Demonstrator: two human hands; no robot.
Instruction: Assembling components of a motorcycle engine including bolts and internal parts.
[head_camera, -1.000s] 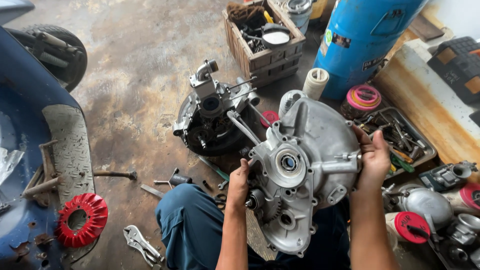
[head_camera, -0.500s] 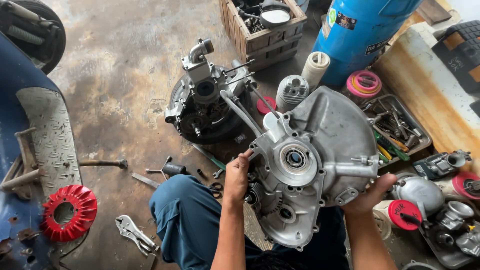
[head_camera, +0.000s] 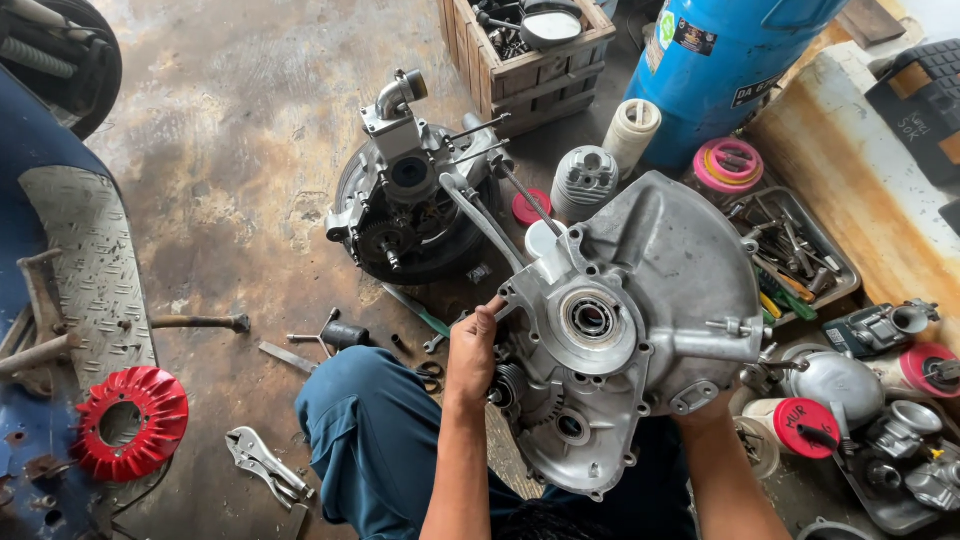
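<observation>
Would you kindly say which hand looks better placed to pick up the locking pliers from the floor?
Probably the left hand: the locking pliers lie on its side, while the right hand is hidden behind the engine casing.

Engine casing (head_camera: 640, 330) on lap, engine block (head_camera: 415, 195) behind, fan wheel (head_camera: 130, 420) far left.

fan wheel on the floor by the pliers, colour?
Red fan wheel, clearest in the head view.
</observation>
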